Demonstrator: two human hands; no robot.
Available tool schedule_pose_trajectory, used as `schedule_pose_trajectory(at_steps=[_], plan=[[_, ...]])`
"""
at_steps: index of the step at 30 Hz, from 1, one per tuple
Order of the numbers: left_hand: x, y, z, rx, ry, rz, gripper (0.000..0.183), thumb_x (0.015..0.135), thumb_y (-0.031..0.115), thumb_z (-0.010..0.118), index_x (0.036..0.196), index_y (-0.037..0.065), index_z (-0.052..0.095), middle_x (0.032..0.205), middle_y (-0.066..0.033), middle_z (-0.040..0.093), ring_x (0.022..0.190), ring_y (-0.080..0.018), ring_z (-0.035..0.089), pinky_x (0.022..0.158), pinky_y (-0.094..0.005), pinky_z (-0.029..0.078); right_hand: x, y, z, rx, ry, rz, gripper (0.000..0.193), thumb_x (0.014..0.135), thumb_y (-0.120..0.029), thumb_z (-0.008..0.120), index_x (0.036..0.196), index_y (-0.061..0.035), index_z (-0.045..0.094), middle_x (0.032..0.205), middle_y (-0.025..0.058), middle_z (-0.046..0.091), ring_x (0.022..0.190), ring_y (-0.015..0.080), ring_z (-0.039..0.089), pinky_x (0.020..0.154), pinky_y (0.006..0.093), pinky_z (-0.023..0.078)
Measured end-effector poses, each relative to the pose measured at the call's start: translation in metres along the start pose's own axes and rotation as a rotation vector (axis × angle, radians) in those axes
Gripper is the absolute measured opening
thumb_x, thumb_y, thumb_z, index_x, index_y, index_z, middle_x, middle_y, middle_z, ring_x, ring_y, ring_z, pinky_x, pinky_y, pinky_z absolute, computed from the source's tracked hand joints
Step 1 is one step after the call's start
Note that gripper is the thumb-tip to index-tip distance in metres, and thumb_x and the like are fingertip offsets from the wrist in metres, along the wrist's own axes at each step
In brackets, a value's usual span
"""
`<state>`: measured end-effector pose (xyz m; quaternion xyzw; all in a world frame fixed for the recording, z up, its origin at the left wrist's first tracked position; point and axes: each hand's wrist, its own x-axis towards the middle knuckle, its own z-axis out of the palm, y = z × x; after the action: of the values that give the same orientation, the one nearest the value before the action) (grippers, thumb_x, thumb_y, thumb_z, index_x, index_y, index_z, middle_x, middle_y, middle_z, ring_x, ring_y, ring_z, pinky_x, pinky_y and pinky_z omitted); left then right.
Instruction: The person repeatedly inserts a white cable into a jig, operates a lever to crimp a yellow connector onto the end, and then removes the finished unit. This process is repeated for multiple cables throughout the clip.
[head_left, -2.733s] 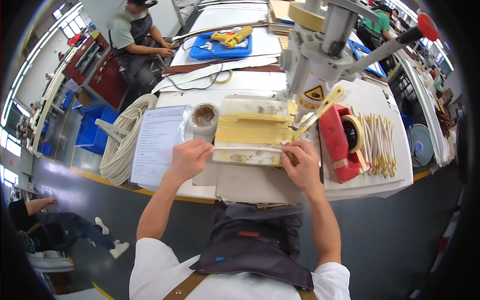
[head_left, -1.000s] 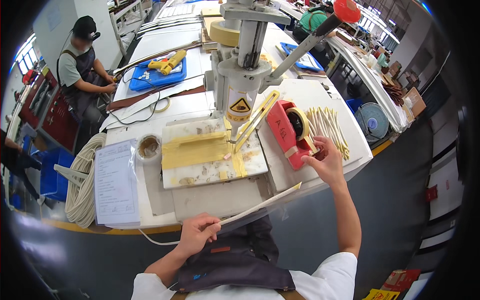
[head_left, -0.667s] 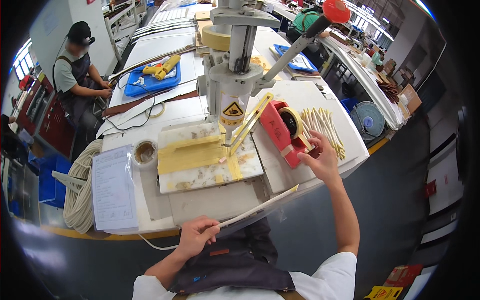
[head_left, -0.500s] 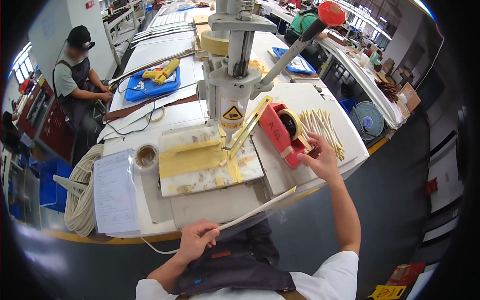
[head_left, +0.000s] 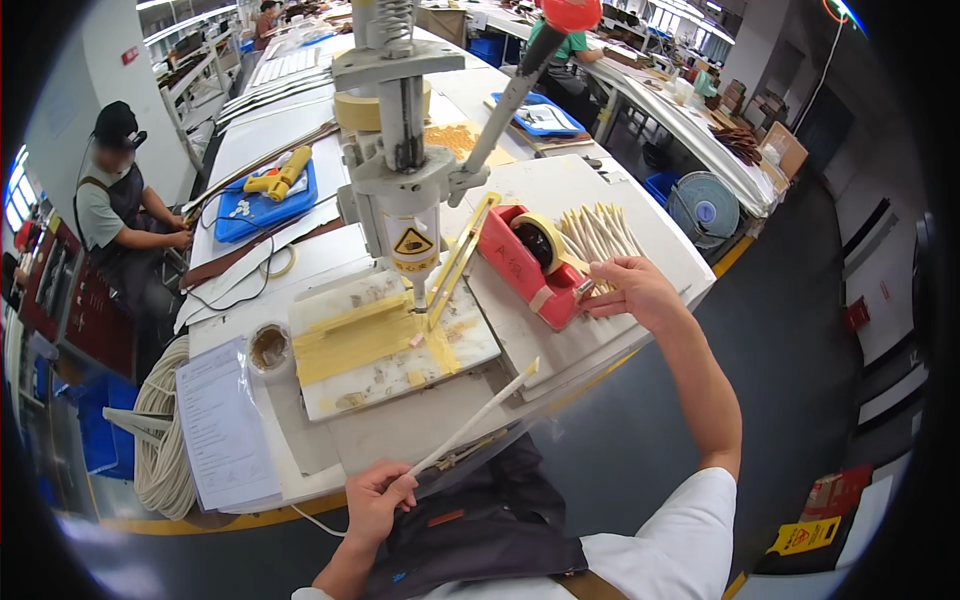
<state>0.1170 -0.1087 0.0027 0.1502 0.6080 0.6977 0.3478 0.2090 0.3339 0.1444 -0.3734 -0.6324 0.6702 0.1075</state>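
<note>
My left hand point(head_left: 378, 502) is closed around a white cord point(head_left: 468, 428) near the table's front edge. The cord slants up to the right and ends in a pale yellow tip; its other end trails below the hand. My right hand point(head_left: 638, 292) is at the near end of a red tape dispenser point(head_left: 522, 262), with thumb and fingers pinched at the end of the yellow masking tape point(head_left: 545, 236). How much tape is between the fingers is hard to see. Just behind this hand lies a bundle of white cord pieces point(head_left: 604, 234) with yellow tips.
A grey hand press point(head_left: 405, 170) with a red-knobbed lever stands over a taped white board point(head_left: 340, 395). Left of it are a tape roll point(head_left: 270, 348), a paper sheet point(head_left: 222, 425) and a coil of cord point(head_left: 160, 440). A blue tray point(head_left: 265, 212) holds a yellow glue gun. A co-worker point(head_left: 120, 200) sits at left.
The view has shifted, so the table sits further left. My right hand stays at the dispenser, its fingers drawn closer together at the tape end. My left hand still holds the cord, now tilted more steeply.
</note>
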Motion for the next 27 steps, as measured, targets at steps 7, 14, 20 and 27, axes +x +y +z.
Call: schedule_pose_trajectory(at_steps=[7, 14, 20, 27], plan=[[0.005, -0.005, 0.004, -0.003, 0.032, -0.017, 0.011, 0.093, 0.002, 0.07, 0.097, -0.008, 0.072, 0.08, -0.0103, 0.068, 0.06, -0.0149, 0.065, 0.05, -0.0238, 0.051, -0.008, 0.046, -0.015, 0.197, -0.007, -0.143, 0.024, 0.095, -0.018, 0.072, 0.103, 0.0052, 0.07, 0.123, 0.0192, 0.067, 0.105, 0.0218, 0.071, 0.09, 0.0318, 0.061], [0.013, -0.003, 0.009, -0.02, 0.03, -0.041, 0.011, 0.094, 0.004, 0.07, 0.098, -0.007, 0.071, 0.079, -0.0107, 0.07, 0.058, -0.014, 0.064, 0.048, -0.0239, 0.05, 0.002, 0.077, -0.017, -0.035, 0.078, -0.343, 0.022, 0.093, -0.013, 0.076, 0.078, 0.0032, 0.074, 0.105, 0.0124, 0.074, 0.105, 0.0138, 0.067, 0.087, 0.029, 0.055], [0.019, 0.013, 0.018, -0.012, 0.005, -0.023, 0.013, 0.096, 0.007, 0.07, 0.103, -0.005, 0.071, 0.083, -0.0087, 0.07, 0.063, -0.0128, 0.064, 0.053, -0.0242, 0.052, 0.009, 0.086, -0.023, -0.231, 0.189, -0.419, 0.018, 0.092, -0.008, 0.074, 0.081, 0.0064, 0.074, 0.089, 0.0105, 0.076, 0.093, 0.0111, 0.068, 0.076, 0.0276, 0.052], [0.014, 0.036, 0.031, 0.074, 0.069, -0.069, 0.013, 0.097, 0.006, 0.068, 0.105, -0.005, 0.071, 0.083, -0.008, 0.07, 0.061, -0.0091, 0.061, 0.052, -0.0222, 0.048, -0.061, 0.077, 0.006, -0.027, 0.273, -0.695, 0.009, 0.09, -0.005, 0.072, 0.087, 0.0038, 0.071, 0.087, 0.0124, 0.074, 0.07, 0.0146, 0.068, 0.063, 0.0264, 0.055]])
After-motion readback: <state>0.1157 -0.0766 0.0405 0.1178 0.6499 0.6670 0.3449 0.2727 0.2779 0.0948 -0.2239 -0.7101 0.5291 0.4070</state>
